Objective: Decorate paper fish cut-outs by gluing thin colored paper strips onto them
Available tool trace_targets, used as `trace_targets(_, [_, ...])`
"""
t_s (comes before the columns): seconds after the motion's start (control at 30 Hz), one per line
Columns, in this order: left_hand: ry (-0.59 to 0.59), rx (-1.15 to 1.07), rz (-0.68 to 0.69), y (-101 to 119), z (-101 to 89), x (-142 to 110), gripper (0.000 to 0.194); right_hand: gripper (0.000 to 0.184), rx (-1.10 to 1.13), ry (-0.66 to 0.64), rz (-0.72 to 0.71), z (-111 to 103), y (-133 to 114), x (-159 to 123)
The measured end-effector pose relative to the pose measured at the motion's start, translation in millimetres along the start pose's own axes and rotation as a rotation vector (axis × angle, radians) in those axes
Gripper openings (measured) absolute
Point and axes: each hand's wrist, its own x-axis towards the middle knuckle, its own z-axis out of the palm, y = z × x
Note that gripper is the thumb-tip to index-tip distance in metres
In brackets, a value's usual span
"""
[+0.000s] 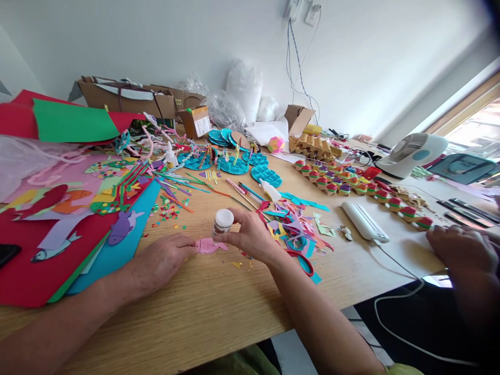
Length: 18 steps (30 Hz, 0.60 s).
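Observation:
My right hand [250, 233] is closed around a small clear jar with a white lid [223, 219], upright just above or on the table; its contents are hard to make out. Beneath and beside the jar lies a pink paper fish [207, 246]. Its left end is pinned by the closed fingers of my left hand [166, 260]. To the right of my right hand, red-handled scissors [302, 262] rest partly under a heap of coloured paper scraps [292, 226]. Tiny paper bits [170, 211] are scattered beyond my left hand.
Coloured foam sheets [35, 265] with paper fish cover the left side. A glue bottle [270, 190], blue discs [233, 164] and painted egg-carton strips [332, 179] stand farther back. At right are a white power bank [365, 221], a fan [414, 153] and another person's hand [463, 250].

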Motion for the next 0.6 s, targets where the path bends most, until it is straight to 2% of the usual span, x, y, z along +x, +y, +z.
trace_targets(0.17, [0.036, -0.007, 0.027, 1.1, -1.0, 0.6, 0.038, 0.013, -0.028, -0.023, 0.015, 2.2, -3.9, 0.0])
trace_targets(0.6, [0.005, 0.006, 0.004, 0.8, -0.6, -0.2, 0.037, 0.014, -0.063, -0.043, -0.004, 4.2, -3.6, -0.8])
